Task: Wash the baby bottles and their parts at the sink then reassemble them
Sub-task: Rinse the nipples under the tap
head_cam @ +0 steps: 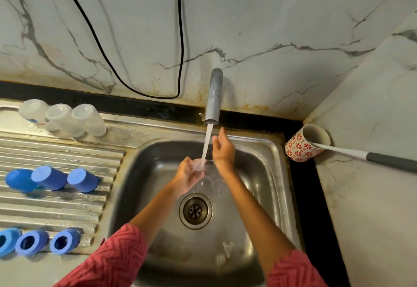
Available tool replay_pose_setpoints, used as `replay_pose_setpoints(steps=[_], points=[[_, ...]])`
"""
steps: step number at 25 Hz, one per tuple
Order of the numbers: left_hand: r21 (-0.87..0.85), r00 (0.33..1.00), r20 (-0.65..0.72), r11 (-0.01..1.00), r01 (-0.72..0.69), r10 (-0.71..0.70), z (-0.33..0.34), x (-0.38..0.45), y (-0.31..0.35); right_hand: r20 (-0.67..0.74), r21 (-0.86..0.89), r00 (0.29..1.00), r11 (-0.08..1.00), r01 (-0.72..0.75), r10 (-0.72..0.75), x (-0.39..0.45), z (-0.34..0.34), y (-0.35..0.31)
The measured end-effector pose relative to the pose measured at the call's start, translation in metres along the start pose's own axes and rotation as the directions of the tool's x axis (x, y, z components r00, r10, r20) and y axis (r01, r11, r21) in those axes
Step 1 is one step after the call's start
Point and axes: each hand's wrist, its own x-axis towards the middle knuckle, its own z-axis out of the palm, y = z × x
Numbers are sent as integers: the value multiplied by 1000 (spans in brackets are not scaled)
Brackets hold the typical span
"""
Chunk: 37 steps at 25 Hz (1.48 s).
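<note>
Item: clear nipple [199, 164], under rinse. The left hand [187, 175] is pinching it in curled fingers at the middle of the sink [274, 175], directly under the stream of water [207, 143] that is falling from the tap [214, 96]. The right hand [223, 149] is hovering just right of the stream with fingers straight and relaxed, holding nothing; it is standing just beside the left hand, and whether the two touch cannot be told.

Handling, as judged: the nipple is soft and slick, so the grip is best kept at its rim while the piece is being turned under the flow, letting water pass through the inside as well as over the outside. Holding it above the drain [195, 210] risks a drop into the basin; a firm pinch is advisable.

Items waiting on the draining board [56, 205], left of the sink:
- three clear bottles [62, 117], standing in a row at the far edge, apparently upside down;
- three blue caps [52, 179], lying in a row at the middle, well apart from both hands;
- three blue collar rings [33, 241], in a row at the near edge.

Two more pale pieces [225, 253] are lying on the near floor of the sink, too blurred to identify for certain.

Reassembly is not yet begun.
</note>
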Motion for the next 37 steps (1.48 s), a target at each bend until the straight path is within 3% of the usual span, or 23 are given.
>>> replay_pose_setpoints(steps=[2, 4, 8, 12, 16, 18, 21, 23, 29, 33, 35, 36, 37], points=[[3, 999, 10, 999, -39, 39, 4, -1, -7, 209, 116, 955, 964, -238, 211, -31, 18, 16], [68, 997, -3, 994, -81, 82, 2, -2, -15, 370, 127, 889, 933, -335, 269, -50, 27, 21], [89, 996, -40, 993, -80, 84, -6, -5, -20, 446, 52, 867, 960, -275, 224, -47, 18, 19], [107, 992, -65, 989, -102, 110, 4, -8, -12, 547, -146, 826, 987, -64, 134, -36, 1, 4], [91, 993, -25, 990, -109, 111, 13, -10, -9, 331, -250, 943, 967, 45, 42, -31, -5, 6], [36, 997, -16, 996, -75, 76, 11, -11, -9, 320, -309, 947, 948, 79, 26, -35, -3, 5], [-37, 997, -43, 997, -62, 61, 5, -5, -8, 251, -310, 963, 950, -19, 101, -44, 10, -1], [-38, 995, -83, 997, -65, 62, 6, -1, -8, 241, -214, 955, 969, -120, 171, -46, 15, -8], [13, 982, -179, 998, -57, 59, 3, 7, -4, 458, 160, 868, 942, -296, 195, -46, -2, 7], [-64, 980, -196, 998, 2, -14, 2, 20, -9, 382, 251, 903, 919, -304, 195, -57, -10, 27], [-110, 989, -129, 992, 57, -71, 7, 21, -4, 237, 119, 937, 949, -291, 257, -62, -16, 47], [-111, 990, -97, 990, 87, -98, 12, 18, 0, 184, -88, 939, 956, -280, 292, -66, -21, 62], [-94, 992, -73, 991, 92, -99, 18, 15, 2, 181, -359, 922, 896, -262, 342, -72, -27, 78]])
